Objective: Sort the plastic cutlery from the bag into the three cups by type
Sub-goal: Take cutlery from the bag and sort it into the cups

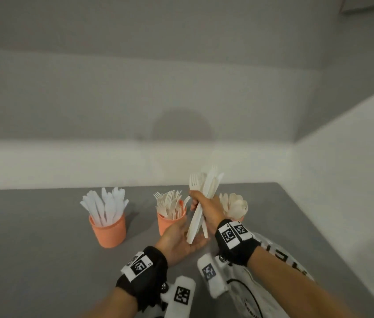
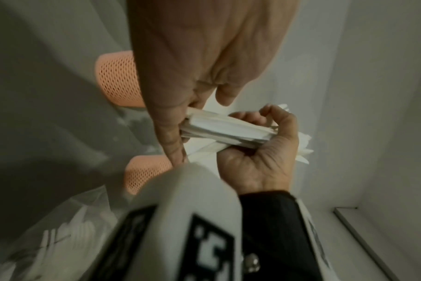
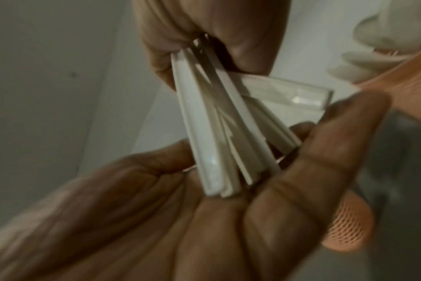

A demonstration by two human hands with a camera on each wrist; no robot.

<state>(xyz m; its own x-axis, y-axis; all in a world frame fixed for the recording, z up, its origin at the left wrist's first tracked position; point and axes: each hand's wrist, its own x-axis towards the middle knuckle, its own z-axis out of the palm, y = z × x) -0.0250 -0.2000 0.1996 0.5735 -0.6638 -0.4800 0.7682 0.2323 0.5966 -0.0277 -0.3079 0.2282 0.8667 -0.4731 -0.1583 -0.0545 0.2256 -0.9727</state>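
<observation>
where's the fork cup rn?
Head view: fork cup stands mid-table between knife cup and spoon cup, just behind the left hand.

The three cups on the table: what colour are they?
Orange plastic cups, shown best in the head view.

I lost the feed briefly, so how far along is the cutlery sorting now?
Well along. The knife cup, fork cup and spoon cup each already hold many pieces. In hand: the right hand grips a mixed bundle, its handle ends resting on the open left hand. Left: sorting that bundle, plus whatever remains in the bag, whose contents are unclear.
</observation>
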